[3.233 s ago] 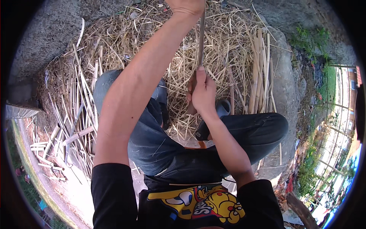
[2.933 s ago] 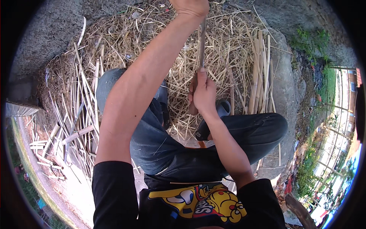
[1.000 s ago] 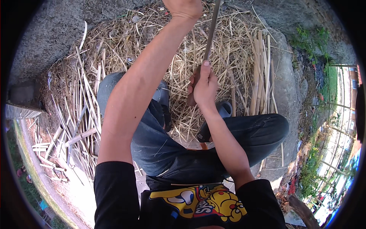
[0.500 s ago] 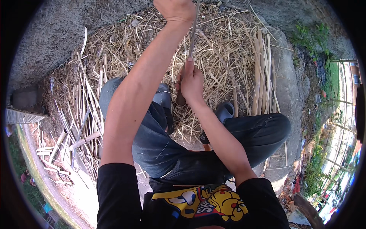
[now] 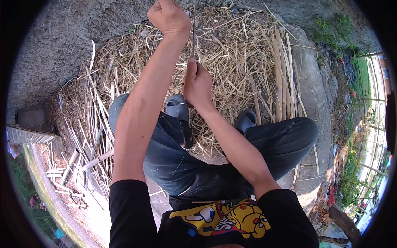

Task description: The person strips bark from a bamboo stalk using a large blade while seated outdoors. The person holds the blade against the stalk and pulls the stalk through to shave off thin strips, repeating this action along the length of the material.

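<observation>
My right hand is wrapped round the handle of a long knife, thumb laid along its top. The blade points away from me and shows as a thin dark line, nearly edge-on; its far end runs out of the picture. My left hand is stretched far forward at the upper edge, to the left of the blade. Its fingers are curled closed, and whatever they hold is hidden. Under both hands spreads a thick litter of pale shavings and strips.
Split bamboo pieces lie by my right knee. A heap of thin bamboo sticks lies on the left. Grey sandals are on my feet among the shavings. A rough grey wall rises ahead; a stone edge runs along the right.
My left hand has shifted left and slightly nearer. The right hand with the knife has moved a little left, and the blade now stands more upright in view.
</observation>
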`<action>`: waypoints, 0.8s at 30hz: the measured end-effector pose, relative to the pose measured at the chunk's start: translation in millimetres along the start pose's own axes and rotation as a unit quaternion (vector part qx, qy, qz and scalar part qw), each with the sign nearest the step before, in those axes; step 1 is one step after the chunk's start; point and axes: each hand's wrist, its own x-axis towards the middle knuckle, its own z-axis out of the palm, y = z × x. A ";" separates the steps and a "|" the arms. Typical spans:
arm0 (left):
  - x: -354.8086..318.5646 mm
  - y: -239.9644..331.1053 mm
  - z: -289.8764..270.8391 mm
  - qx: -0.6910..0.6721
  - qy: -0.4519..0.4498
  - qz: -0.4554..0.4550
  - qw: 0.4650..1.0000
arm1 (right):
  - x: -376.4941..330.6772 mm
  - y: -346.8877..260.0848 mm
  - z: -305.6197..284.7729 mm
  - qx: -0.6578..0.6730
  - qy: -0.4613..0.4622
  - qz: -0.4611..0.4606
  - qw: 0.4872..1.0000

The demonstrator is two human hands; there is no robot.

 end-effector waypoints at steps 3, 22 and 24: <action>-3.7 4.5 4.4 0.004 0.008 -0.016 1.000 | -11.4 32.7 -2.5 -0.039 0.036 -0.062 0.997; -3.1 -4.1 13.1 -0.090 -0.018 -0.044 0.995 | -19.7 167.4 -16.9 -0.114 -0.022 0.157 0.981; -9.9 -3.5 7.3 -0.051 -0.010 -0.049 0.997 | -16.6 154.5 -14.9 -0.012 0.000 0.105 0.994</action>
